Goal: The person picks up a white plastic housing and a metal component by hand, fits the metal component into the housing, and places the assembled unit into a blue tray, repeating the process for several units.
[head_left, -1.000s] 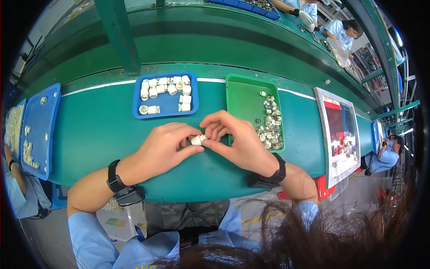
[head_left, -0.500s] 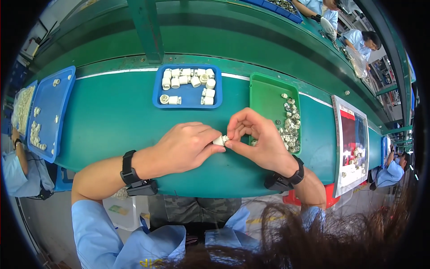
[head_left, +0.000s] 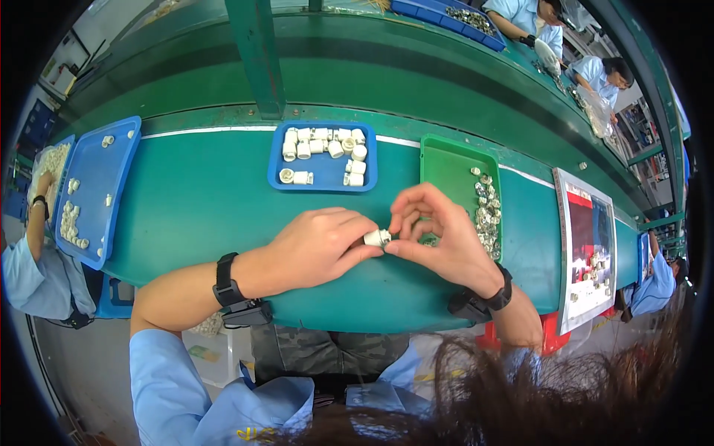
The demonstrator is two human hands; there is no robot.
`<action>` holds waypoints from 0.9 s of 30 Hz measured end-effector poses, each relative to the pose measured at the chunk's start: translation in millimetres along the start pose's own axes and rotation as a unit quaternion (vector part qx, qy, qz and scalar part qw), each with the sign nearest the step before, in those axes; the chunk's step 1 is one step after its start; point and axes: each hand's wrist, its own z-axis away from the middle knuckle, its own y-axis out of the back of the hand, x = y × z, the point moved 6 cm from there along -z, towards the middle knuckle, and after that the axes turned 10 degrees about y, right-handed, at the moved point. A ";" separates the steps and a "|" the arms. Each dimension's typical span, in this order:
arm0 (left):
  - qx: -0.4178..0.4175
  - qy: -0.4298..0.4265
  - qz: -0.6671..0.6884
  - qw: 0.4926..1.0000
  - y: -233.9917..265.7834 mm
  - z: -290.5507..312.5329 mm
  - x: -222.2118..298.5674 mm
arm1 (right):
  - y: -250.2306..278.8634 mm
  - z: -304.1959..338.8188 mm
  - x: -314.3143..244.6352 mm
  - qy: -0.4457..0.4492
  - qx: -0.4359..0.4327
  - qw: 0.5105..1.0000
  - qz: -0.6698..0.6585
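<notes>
A small white cylindrical part that looks like a lamp socket [head_left: 375, 238] is pinched between the thumb and fingers of my left hand [head_left: 320, 245]. Its right end shows a narrower, partly metallic piece. My right hand [head_left: 439, 234] has its thumb and index finger at that end, one on each side, while its other fingers curl inward. Beyond my hands, a blue tray [head_left: 323, 183] holds several similar white sockets. To the right, just past my right hand, lies a green tray [head_left: 454, 160] with many small metal-and-white pieces [head_left: 487, 215] along its right side.
At left, a large blue tray [head_left: 100, 175] holds scattered small white parts, with a co-worker's arm [head_left: 37, 215] beyond. A framed panel [head_left: 587, 253] bearing loose parts lies at right. A green post [head_left: 256, 59] rises behind the table. Other people work at the upper right.
The view has shifted slightly, so the trays sit a little lower and further right. My right index finger has loosened a little from the socket's end, which shows more of its metallic part.
</notes>
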 end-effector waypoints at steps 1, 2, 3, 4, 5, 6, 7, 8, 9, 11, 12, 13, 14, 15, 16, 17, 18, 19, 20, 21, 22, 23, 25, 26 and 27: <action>0.009 -0.022 -0.012 1.000 0.5 0.4 0.7 | 0.4 -0.1 -0.6 -0.007 -0.005 0.999 0.046; 0.017 -0.045 -0.021 0.999 0.0 2.5 4.2 | -1.2 1.8 -1.8 -0.004 -0.005 0.999 0.048; 0.020 -0.047 -0.024 0.998 0.9 3.6 5.8 | -3.2 2.5 -4.7 0.024 -0.015 0.995 0.097; 0.017 -0.049 -0.033 0.998 1.4 4.3 7.6 | -5.4 2.7 -7.0 0.051 -0.024 0.988 0.145; 0.013 -0.050 -0.043 0.998 2.1 4.7 9.1 | -7.7 2.5 -9.2 0.079 -0.034 0.978 0.192; 0.010 -0.052 -0.053 0.997 2.9 4.6 10.2 | -9.1 1.9 -8.2 0.083 -0.034 0.977 0.195; 0.013 -0.052 -0.055 0.997 3.3 5.4 10.7 | -9.1 1.7 -8.0 0.102 -0.014 0.979 0.173; 0.018 -0.056 -0.065 0.996 3.2 6.1 11.0 | -8.8 1.4 -9.1 0.122 0.007 0.981 0.152; 0.023 -0.060 -0.074 0.995 3.1 6.6 11.3 | -7.6 1.6 -11.2 0.141 0.026 0.981 0.130; 0.030 -0.065 -0.085 0.994 4.1 7.7 13.0 | -8.6 2.7 -17.0 0.165 0.013 0.972 0.167; 0.030 -0.069 -0.092 0.993 4.2 8.0 13.9 | -9.4 3.6 -20.5 0.185 0.003 0.962 0.202; 0.029 -0.072 -0.098 0.992 4.1 8.3 14.7 | -10.3 4.4 -23.2 0.204 -0.008 0.950 0.237; 0.028 -0.075 -0.103 0.991 3.9 8.4 15.2 | -9.6 4.5 -22.5 0.205 -0.007 0.949 0.238; 0.029 -0.076 -0.104 0.991 4.1 8.3 15.2 | -11.2 4.9 -21.1 0.218 -0.021 0.941 0.259; 0.034 -0.080 -0.111 0.990 4.1 8.5 15.4 | -13.0 5.3 -19.2 0.230 -0.034 0.931 0.280; 0.037 -0.084 -0.117 0.989 4.1 8.9 15.9 | -15.2 6.2 -18.6 0.240 -0.048 0.922 0.300; 0.040 -0.087 -0.122 0.988 4.1 9.1 16.4 | -15.2 6.1 -18.3 0.239 -0.047 0.923 0.299; 0.039 -0.087 -0.121 0.988 3.9 8.9 16.5 | -16.4 5.3 -17.5 0.233 -0.058 0.924 0.297; 0.040 -0.090 -0.126 0.987 4.0 8.9 17.0 | -17.7 4.5 -16.6 0.227 -0.068 0.925 0.295; 0.041 -0.093 -0.132 0.986 4.4 8.8 17.8 | -19.4 4.3 -15.8 0.221 -0.079 0.927 0.293; 0.044 -0.095 -0.137 0.985 4.4 8.8 18.6 | -19.2 4.8 -16.6 0.221 -0.081 0.927 0.293; 0.044 -0.094 -0.137 0.985 3.9 9.0 18.4 | -18.8 5.0 -16.0 0.204 -0.086 0.933 0.285; 0.054 -0.109 -0.147 0.982 3.5 10.3 19.9 | -18.2 5.4 -14.6 0.171 -0.097 0.943 0.270; 0.059 -0.117 -0.152 0.980 3.7 10.9 21.1 | -19.3 6.0 -14.9 0.171 -0.098 0.942 0.271; 0.060 -0.117 -0.153 0.979 3.7 11.0 21.1 | -21.1 6.4 -12.9 0.163 -0.100 0.945 0.264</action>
